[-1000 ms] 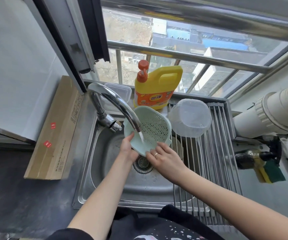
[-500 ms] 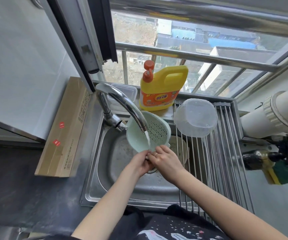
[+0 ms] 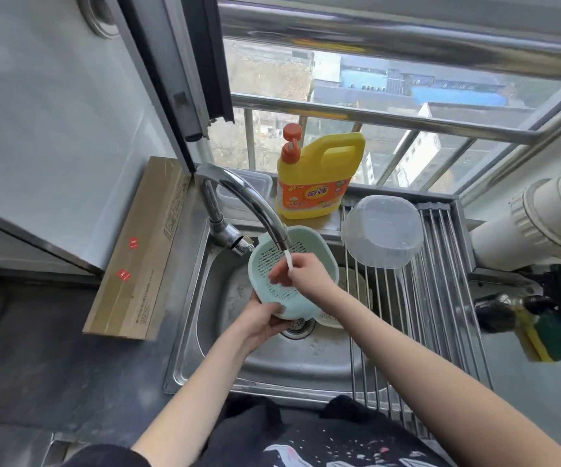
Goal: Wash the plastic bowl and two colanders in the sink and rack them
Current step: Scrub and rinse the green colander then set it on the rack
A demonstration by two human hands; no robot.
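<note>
A yellow detergent jug (image 3: 317, 182) with an orange pump stands on the window ledge, a clear lidded container (image 3: 250, 188) just left of it. A long cardboard box (image 3: 140, 251) — 2 red stickers on it — leans against the wall. At far right, a green-and-yellow sponge (image 3: 553, 342).

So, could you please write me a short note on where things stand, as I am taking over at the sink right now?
Left hand: grips the near rim of the green colander, tilted under the running tap.
Right hand: inside the colander, fingers blurred, seemingly rubbing the mesh in the water stream.
Clear plastic bowl: upside down on the rack, so it appears done.
Second, pale colander: in the sink under the rack's left edge, mostly hidden.
Left: finish rinsing the green colander and rack it, then wash and rack the pale one.
</note>
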